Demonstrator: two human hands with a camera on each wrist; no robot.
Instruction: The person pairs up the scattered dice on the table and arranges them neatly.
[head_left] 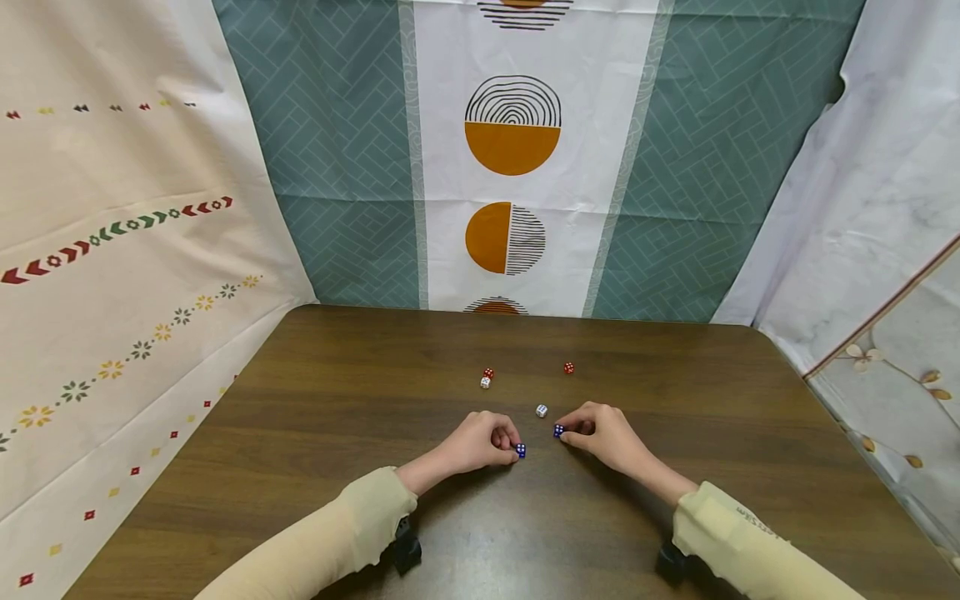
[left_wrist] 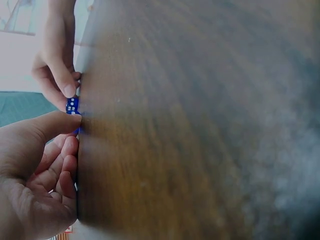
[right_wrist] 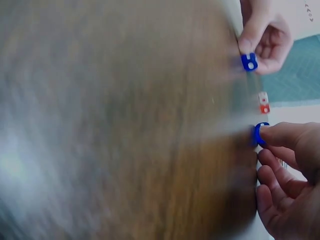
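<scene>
Near the middle of the table, my left hand pinches a blue die with white pips between thumb and finger. A second blue die is pinched by my right hand, a little farther back and to the right. The two blue dice are apart. In the right wrist view, the left hand's blue die shows fully, while my thumb partly covers the right hand's blue die. A white die lies just beyond the right hand's die.
Farther back on the brown wooden table, a red die lies right behind another white die. To their right lies a second red die. A patterned cloth hangs behind the table's far edge, with pale cloths at both sides.
</scene>
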